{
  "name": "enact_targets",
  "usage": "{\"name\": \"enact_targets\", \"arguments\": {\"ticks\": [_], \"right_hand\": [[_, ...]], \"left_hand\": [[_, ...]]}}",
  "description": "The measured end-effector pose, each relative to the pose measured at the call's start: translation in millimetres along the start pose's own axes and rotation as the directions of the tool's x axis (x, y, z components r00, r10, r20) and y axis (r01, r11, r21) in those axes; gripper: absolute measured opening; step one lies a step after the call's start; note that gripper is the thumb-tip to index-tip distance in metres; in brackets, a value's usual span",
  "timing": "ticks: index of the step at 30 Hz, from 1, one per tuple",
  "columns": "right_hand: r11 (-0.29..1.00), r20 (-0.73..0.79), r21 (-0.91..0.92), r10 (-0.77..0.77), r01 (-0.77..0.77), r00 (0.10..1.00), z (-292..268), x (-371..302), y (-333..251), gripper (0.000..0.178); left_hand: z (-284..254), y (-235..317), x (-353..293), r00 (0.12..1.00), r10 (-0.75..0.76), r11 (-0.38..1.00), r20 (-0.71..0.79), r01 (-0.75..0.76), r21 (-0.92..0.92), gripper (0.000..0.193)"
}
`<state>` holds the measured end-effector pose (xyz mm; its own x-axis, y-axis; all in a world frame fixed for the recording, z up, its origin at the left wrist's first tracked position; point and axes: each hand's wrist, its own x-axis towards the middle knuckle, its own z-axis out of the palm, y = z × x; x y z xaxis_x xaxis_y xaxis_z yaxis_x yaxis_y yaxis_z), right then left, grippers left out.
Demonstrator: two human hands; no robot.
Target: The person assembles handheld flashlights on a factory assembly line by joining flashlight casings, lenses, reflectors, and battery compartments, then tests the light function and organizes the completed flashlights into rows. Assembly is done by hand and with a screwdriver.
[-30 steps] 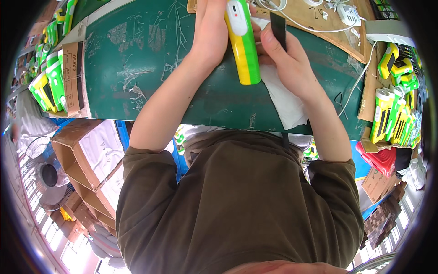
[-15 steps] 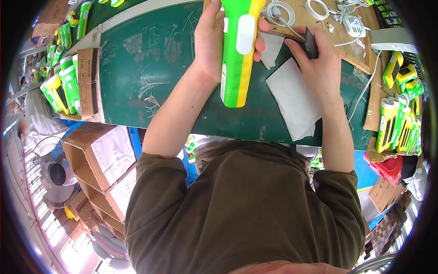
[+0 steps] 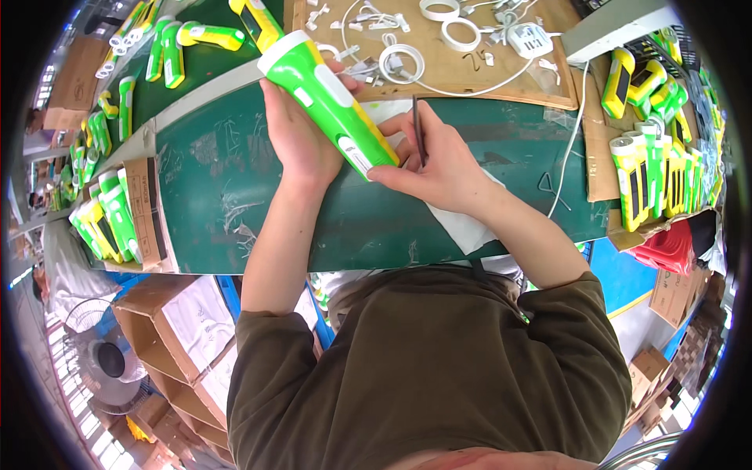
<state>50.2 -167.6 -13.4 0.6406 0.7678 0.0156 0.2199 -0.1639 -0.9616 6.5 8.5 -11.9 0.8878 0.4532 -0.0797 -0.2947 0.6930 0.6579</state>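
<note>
My left hand (image 3: 299,145) is wrapped round a large green and yellow flashlight (image 3: 329,102). The flashlight lies tilted, its wide white-rimmed head at the upper left and its tail at the lower right. At the tail, my right hand (image 3: 446,168) has its fingers touching the casing beside a small white oval part. The same hand grips a thin dark flat piece (image 3: 419,129), seen nearly edge-on and standing up between the fingers. Partly under my right hand and wrist, a white cloth or paper sheet (image 3: 464,229) lies on the green table (image 3: 219,172).
A wooden board (image 3: 501,78) at the back carries coiled white cables (image 3: 401,63), white rings and a white multi-port charger (image 3: 529,39). More flashlights (image 3: 205,36) lie at the far left. Boxes of flashlights stand at both sides, including the right box (image 3: 601,149). A fan (image 3: 111,360) stands lower left.
The flashlight has moved left and down and tilted from nearly upright. My right hand has come left from beside the cable to the flashlight's tail, carrying the dark flat piece. The view has shifted.
</note>
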Motion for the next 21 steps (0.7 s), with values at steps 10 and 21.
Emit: {"name": "enact_targets", "arguments": {"ticks": [10,21], "right_hand": [[0.988,0.089,-0.118,-0.093,0.103,0.992,4.6,1.9,4.8,0.057],[0.995,-0.069,0.051,-0.087,0.090,0.994,7.3,10.2,24.8,0.050]], "left_hand": [[-7.5,-13.6,2.0,0.965,-0.256,0.963,0.055,0.259,-0.072,0.067],[-4.8,-22.8,-5.7,0.991,-0.121,0.914,0.064,0.086,0.396,0.085]]}}
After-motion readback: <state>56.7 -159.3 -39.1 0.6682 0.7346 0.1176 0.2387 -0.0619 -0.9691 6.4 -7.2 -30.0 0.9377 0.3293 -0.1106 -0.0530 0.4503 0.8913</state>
